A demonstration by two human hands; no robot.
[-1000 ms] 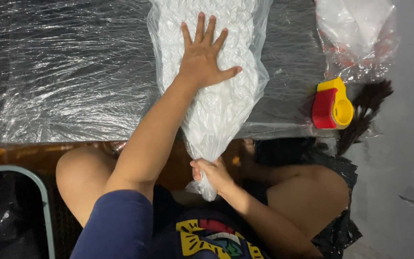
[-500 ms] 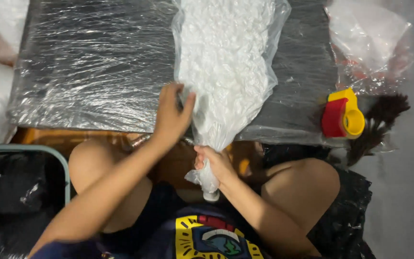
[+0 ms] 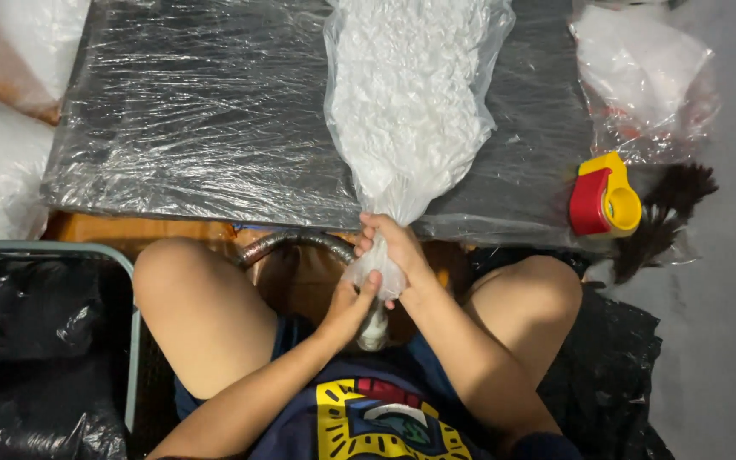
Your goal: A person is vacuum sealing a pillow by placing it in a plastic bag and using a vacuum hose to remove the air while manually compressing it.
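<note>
Right now my right hand (image 3: pixel 395 252) has its grip closed around the twisted neck of the clear bag of white pieces (image 3: pixel 409 102), which lies on the wrapped counter (image 3: pixel 198 111) at upper centre. Just below, my left hand (image 3: pixel 349 308) pinches the bag's tail. A red-and-yellow tape dispenser (image 3: pixel 604 196) sits at right.

Filled bag (image 3: pixel 411 102) on the wrapped table (image 3: pixel 198 128), tape dispenser (image 3: pixel 604 194) to its right, hands (image 3: pixel 376 273) below.
</note>
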